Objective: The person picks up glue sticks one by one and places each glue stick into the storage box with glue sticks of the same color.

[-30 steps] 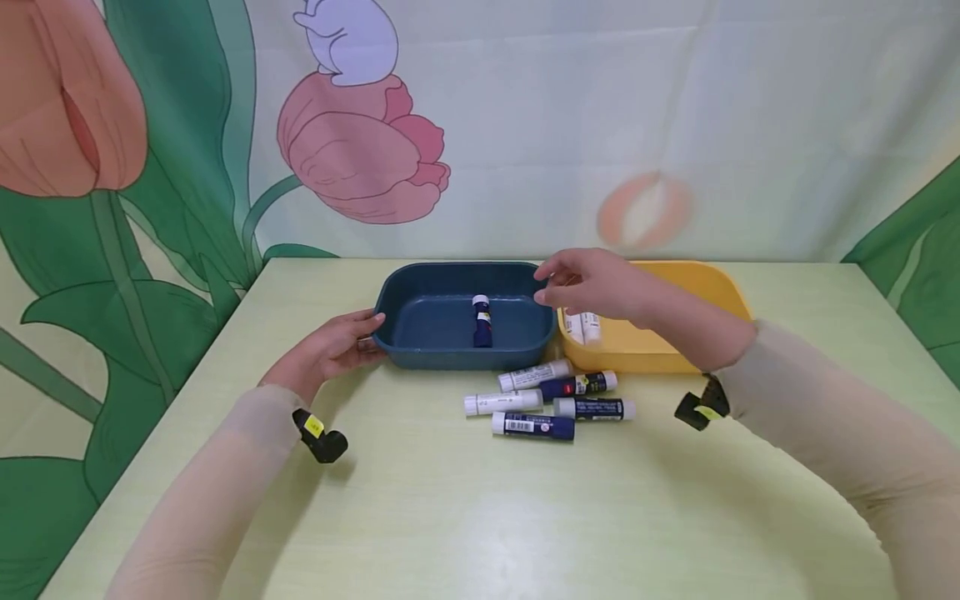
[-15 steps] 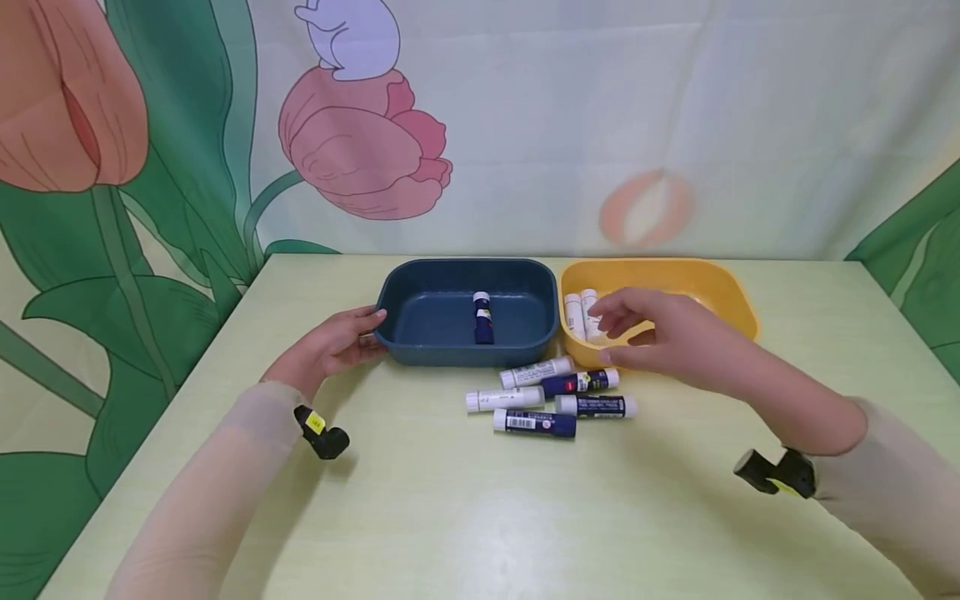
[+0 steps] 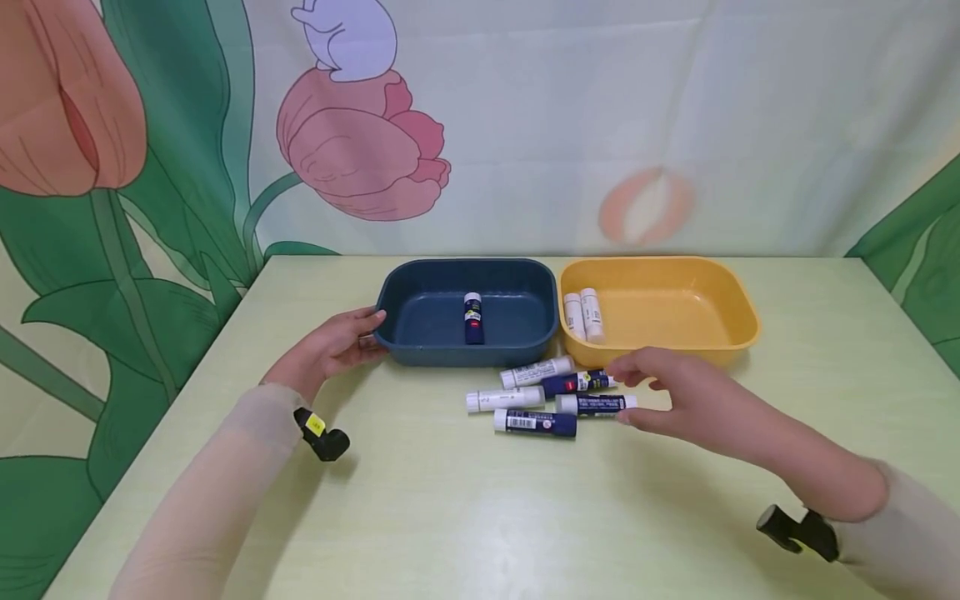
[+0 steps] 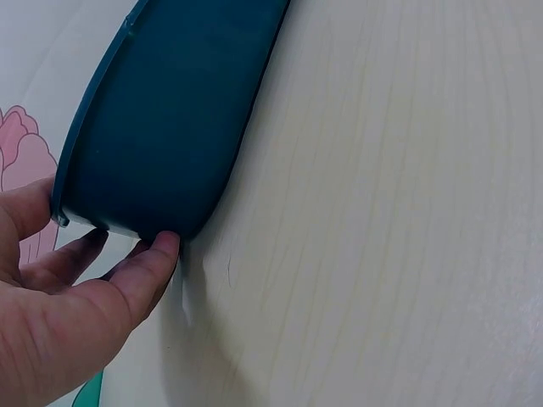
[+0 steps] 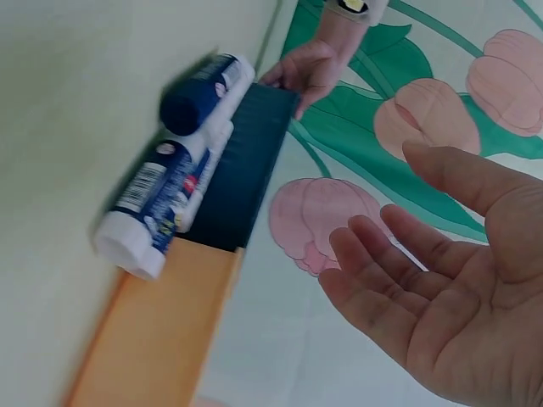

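Observation:
My left hand [image 3: 336, 343] holds the left end of a dark blue plastic bin [image 3: 517, 321]. In the left wrist view its thumb is at the rim and the fingertips [image 4: 166, 244] are against the lower side. One navy glue stick [image 3: 473, 318] lies inside that bin. My right hand [image 3: 690, 398], fingers loosely bent and holding nothing, is at the right end of a small pile of glue sticks. The pile has navy glue sticks [image 3: 535, 423] and white glue sticks [image 3: 506, 399]. Its fingertips overlap the ends of two navy ones in the head view.
A yellow bin [image 3: 667, 321] stands against the blue bin's right side, with two white glue sticks [image 3: 592, 315] at its left end. Both bins are near the back edge of the pale table [image 3: 450, 508], before a flower-printed cloth [image 3: 525, 133].
My right hand has moved from above the bins down and toward me, to the pile's right end. The navy glue stick in the blue bin has rolled slightly left. My left hand stays put.

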Tool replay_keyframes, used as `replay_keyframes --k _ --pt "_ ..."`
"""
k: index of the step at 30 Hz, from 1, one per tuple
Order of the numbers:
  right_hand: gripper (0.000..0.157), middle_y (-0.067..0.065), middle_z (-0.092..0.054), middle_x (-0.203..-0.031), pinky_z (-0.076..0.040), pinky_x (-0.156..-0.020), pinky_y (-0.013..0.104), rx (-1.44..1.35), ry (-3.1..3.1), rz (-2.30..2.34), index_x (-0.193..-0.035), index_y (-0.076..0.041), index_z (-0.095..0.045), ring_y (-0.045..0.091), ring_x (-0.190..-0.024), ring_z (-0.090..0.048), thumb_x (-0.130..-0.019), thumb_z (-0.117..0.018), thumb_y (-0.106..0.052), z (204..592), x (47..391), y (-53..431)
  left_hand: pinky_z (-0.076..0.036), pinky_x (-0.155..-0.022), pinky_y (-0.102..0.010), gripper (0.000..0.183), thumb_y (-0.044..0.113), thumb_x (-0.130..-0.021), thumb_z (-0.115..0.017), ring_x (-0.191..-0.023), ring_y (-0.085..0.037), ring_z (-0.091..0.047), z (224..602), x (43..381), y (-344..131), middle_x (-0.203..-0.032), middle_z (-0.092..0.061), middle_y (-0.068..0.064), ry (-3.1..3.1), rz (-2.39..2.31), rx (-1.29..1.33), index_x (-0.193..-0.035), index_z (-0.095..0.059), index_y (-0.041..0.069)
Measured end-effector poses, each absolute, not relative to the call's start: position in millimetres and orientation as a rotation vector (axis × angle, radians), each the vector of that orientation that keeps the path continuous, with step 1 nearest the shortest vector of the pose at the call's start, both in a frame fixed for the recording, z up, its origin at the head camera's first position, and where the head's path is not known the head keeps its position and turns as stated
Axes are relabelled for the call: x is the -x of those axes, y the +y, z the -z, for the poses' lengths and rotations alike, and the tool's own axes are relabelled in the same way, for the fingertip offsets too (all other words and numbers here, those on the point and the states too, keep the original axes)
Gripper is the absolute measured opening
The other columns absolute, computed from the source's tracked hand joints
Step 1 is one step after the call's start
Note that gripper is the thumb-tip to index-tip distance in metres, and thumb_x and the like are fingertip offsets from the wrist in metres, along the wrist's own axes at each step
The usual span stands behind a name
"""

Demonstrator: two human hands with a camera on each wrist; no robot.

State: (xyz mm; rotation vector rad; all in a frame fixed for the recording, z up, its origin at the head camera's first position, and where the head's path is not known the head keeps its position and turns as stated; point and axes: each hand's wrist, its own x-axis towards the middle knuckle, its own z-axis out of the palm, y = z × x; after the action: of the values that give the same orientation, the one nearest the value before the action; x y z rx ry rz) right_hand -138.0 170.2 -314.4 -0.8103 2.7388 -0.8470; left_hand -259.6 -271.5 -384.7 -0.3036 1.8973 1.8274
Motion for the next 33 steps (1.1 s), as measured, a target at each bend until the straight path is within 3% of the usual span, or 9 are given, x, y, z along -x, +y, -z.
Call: replay_keyframes --k 12,20,33 --pt "0.041 0.01 -0.072 -0.126 -0.056 -0.103 0.049 0.877 2.795 0.493 -0.127 -0.006 -0.068 0.03 -0.118 -0.067 -0.09 -0.079 -0.02 354.6 149.5 155.6 -0.029 -0.127 -0.043 0.061 0.027 -0.112 -0.035 -0.128 -0.02 -0.049 382.2 258.5 -270.7 -0.161 -0.029 -0.019 1.892 -1.83 0.315 -0.166 -0.011 0.011" --pt "0.043 0.013 -0.07 -0.13 -0.055 -0.105 0.05 0.801 2.812 0.387 -0.129 -0.004 -0.067 0.032 -0.121 -0.066 -0.09 -0.079 -0.018 368.0 166.1 144.6 -0.029 -0.127 -0.043 0.061 0.027 -0.112 -0.036 -0.121 -0.016 -0.052 382.1 257.9 -270.3 -0.158 -0.033 -0.017 1.897 -1.824 0.324 -0.166 -0.012 0.01" --pt "0.036 0.01 -0.071 -0.109 -0.061 -0.085 0.04 0.98 2.932 0.119 -0.118 -0.003 -0.07 0.024 -0.096 -0.066 -0.086 -0.082 -0.014 381.4 169.5 134.2 -0.03 -0.127 -0.042 0.061 0.028 -0.112 -0.035 -0.129 -0.02 -0.049 383.2 259.2 -270.1 -0.166 -0.023 -0.02 1.906 -1.81 0.337 -0.166 -0.011 0.011"
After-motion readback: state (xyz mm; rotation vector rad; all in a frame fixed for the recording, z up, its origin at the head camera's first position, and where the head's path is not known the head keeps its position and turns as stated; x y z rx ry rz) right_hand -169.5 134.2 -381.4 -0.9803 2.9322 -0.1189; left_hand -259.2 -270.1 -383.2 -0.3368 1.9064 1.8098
